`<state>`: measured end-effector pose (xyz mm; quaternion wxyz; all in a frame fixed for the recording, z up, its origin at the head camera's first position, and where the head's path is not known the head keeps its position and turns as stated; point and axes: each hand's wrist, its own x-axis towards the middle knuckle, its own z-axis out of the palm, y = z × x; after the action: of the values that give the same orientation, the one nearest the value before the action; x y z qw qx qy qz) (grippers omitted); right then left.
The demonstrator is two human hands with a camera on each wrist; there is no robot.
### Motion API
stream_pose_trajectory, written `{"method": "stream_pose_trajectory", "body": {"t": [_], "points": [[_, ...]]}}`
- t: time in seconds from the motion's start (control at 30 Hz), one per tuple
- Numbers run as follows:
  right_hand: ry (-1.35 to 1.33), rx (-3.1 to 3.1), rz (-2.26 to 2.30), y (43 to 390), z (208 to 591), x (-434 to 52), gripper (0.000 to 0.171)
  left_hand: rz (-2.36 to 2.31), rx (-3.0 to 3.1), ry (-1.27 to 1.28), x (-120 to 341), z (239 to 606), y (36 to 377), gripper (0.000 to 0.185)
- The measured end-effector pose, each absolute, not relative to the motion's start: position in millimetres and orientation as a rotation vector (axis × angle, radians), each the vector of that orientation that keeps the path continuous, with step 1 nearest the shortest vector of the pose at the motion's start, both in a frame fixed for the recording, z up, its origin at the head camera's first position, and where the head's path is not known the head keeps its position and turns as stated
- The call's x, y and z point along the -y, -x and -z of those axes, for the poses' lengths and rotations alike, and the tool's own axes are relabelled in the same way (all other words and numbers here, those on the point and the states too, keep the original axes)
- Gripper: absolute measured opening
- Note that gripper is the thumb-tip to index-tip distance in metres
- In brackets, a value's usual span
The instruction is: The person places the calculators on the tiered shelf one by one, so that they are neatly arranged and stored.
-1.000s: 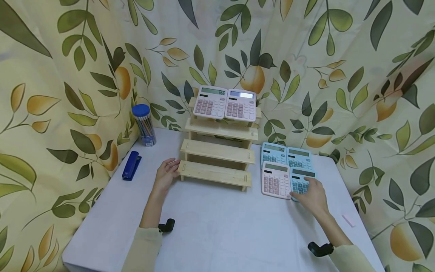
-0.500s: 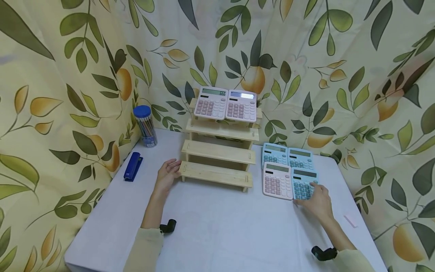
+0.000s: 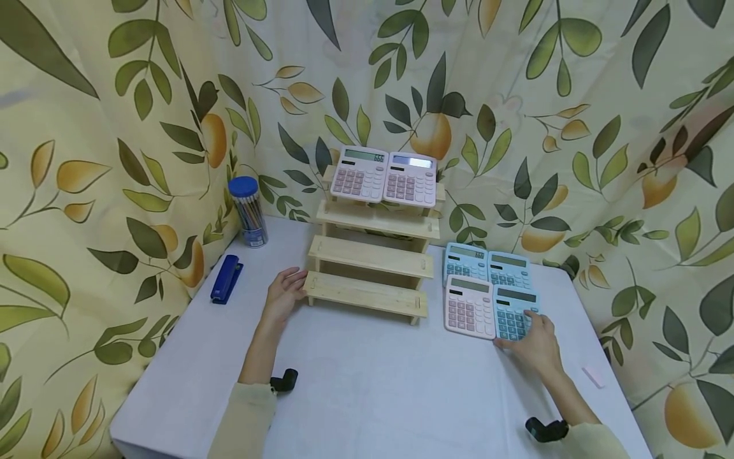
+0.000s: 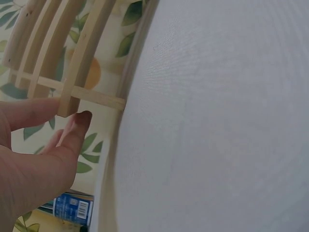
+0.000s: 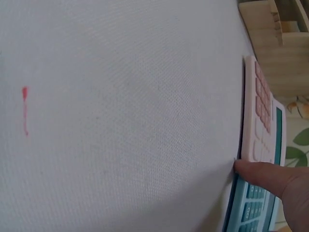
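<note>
Head view: right hand [image 3: 536, 344] grips the front blue calculator [image 3: 512, 313] at the worktop's [image 3: 367, 382] 4 o'clock; left hand [image 3: 282, 294] rests open against the wooden step shelf [image 3: 367, 255]. Pickup step; next likely needs lifting it clear.

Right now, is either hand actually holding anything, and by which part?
The right hand grips the front blue calculator at its near edge, thumb under the rim. The left hand only touches the wooden rack's bottom-step end.
</note>
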<state>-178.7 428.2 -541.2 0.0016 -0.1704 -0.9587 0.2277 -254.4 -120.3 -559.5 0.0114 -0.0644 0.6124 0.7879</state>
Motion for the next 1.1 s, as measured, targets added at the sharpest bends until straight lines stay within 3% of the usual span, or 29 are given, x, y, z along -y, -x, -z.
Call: {"method": "stream_pose_trajectory", "body": {"t": [1.1], "points": [[0.489, 2.941, -0.678, 182.4, 542.5, -424.9, 0.125, -2.484, -1.882, 0.198, 121.0, 559.4, 256.7, 0.070]]}}
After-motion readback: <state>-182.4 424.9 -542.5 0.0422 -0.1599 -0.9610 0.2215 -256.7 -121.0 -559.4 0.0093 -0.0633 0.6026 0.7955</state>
